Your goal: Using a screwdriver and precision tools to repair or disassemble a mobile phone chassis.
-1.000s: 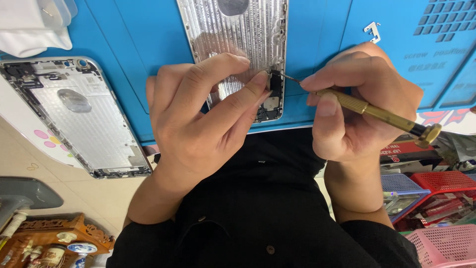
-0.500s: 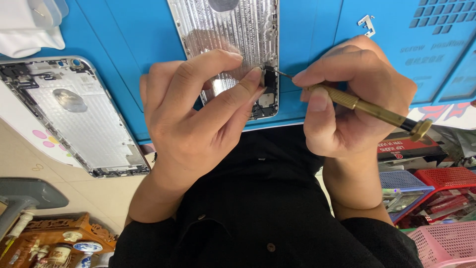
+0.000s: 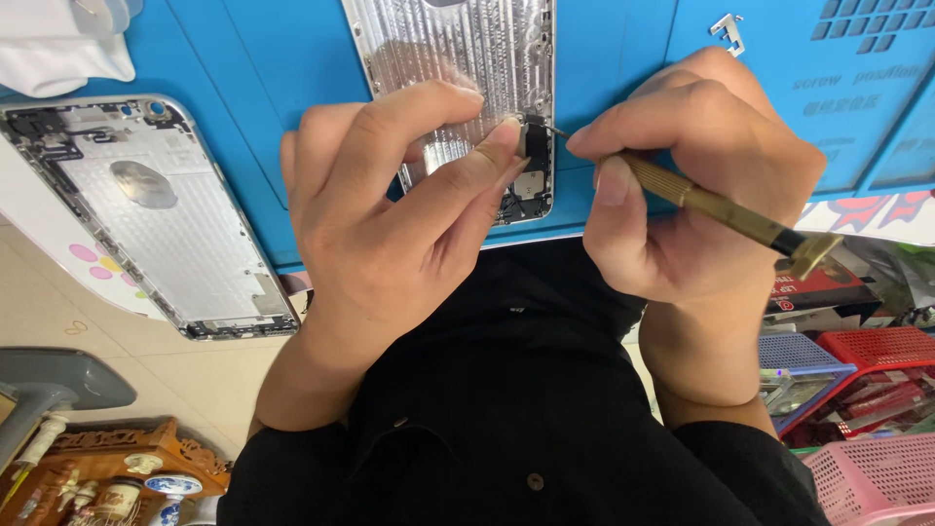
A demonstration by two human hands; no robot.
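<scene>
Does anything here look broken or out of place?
Nothing looks damaged. The second phone shell lies askew, overhanging the blue mat. A loose metal bracket sits alone on it. Otherwise, left hand steadies the phone housing; right hand holds the screwdriver.
</scene>
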